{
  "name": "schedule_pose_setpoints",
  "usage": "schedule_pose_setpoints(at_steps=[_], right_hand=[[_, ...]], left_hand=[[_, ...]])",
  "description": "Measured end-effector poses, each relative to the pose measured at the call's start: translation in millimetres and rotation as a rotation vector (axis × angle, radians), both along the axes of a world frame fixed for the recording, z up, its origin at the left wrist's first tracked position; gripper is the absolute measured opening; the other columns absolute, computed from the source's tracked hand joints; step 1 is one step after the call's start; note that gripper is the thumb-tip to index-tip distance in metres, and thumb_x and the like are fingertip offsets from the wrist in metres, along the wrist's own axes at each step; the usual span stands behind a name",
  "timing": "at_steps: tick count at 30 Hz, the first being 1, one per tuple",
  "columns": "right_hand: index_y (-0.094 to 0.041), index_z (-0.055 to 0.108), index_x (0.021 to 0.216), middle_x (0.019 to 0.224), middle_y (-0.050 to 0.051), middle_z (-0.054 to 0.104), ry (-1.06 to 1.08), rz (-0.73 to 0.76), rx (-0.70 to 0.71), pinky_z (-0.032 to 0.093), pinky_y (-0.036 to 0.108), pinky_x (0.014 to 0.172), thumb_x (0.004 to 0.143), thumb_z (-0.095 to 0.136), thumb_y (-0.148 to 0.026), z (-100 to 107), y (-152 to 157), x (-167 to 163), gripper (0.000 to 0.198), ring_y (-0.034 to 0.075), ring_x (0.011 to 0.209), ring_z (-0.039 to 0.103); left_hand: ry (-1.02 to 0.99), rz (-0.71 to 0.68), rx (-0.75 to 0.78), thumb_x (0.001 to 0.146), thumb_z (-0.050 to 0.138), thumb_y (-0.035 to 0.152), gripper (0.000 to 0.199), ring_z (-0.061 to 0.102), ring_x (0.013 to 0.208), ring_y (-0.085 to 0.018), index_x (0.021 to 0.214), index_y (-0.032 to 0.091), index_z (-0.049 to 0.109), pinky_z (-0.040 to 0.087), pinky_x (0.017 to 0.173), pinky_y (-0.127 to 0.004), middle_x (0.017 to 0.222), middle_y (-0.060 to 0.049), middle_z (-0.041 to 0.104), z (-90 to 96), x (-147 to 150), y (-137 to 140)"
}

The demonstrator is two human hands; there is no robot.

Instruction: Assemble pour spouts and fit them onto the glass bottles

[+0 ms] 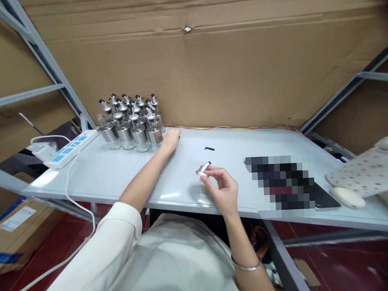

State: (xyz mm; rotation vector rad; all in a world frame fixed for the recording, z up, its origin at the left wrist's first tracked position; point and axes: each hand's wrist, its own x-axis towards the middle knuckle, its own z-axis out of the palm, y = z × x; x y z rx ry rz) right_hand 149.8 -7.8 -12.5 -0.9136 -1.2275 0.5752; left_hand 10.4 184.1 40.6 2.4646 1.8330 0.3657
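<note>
My right hand [222, 186] holds a small silver pourer cap [203, 169] with a black tip between its fingertips, just above the white table [118, 174]. My left hand [170, 141] is stretched out to the back of the table, resting beside a cluster of several glass bottles [132, 126] with metal bands and black-tipped pourer tops. Its fingers look curled; whether they hold anything is hidden. A small black part [209, 148] lies loose on the table between my two hands.
A white power strip [68, 149] with a trailing cable sits at the table's left end. A dark tablet [325, 196], a white mouse [347, 196] and a dotted cloth [362, 172] lie at the right. Cardboard sheets line the back behind grey metal shelf struts.
</note>
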Motion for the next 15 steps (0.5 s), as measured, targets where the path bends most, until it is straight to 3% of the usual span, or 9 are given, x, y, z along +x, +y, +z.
schedule_pose_setpoints(at_steps=[5, 9, 12, 15], right_hand=[[-0.019, 0.062, 0.077, 0.090, 0.008, 0.070, -0.028, -0.066, -0.016, 0.053, 0.041, 0.085, 0.075, 0.070, -0.029, 2, 0, 0, 0.013, 0.022, 0.089, 0.068], [-0.020, 0.061, 0.076, 0.088, 0.007, 0.069, -0.016, -0.112, -0.003, 0.053, 0.039, 0.082, 0.075, 0.070, -0.030, 5, -1, 0, 0.013, 0.020, 0.085, 0.067], [-0.020, 0.061, 0.077, 0.088, 0.007, 0.069, -0.005, -0.125, -0.006, 0.053, 0.039, 0.081, 0.076, 0.069, -0.030, 5, -2, 0, 0.014, 0.020, 0.085, 0.066], [-0.020, 0.061, 0.078, 0.089, 0.007, 0.068, -0.003, -0.124, -0.011, 0.053, 0.039, 0.081, 0.076, 0.069, -0.031, 5, -1, 1, 0.014, 0.021, 0.088, 0.066]], left_hand=[[-0.109, -0.123, 0.147, 0.090, 0.043, 0.014, 0.023, 0.059, 0.103, -0.021, 0.105, 0.019, 0.060, 0.043, 0.086, -0.031, 0.109, -0.008, 0.066, 34.4, 9, -29], [-0.403, -0.317, 0.342, 0.084, 0.052, 0.009, 0.014, 0.062, 0.085, -0.017, 0.091, 0.015, 0.061, 0.046, 0.079, -0.028, 0.092, -0.006, 0.067, 54.1, 14, -73], [-0.633, -0.375, 0.401, 0.081, 0.055, 0.007, 0.011, 0.061, 0.079, -0.014, 0.086, 0.015, 0.060, 0.049, 0.075, -0.026, 0.087, -0.004, 0.064, 47.3, 13, -108], [-0.823, -0.382, 0.378, 0.082, 0.055, 0.009, 0.009, 0.061, 0.081, -0.013, 0.084, 0.016, 0.059, 0.052, 0.076, -0.025, 0.089, -0.004, 0.062, 21.6, 12, -136]])
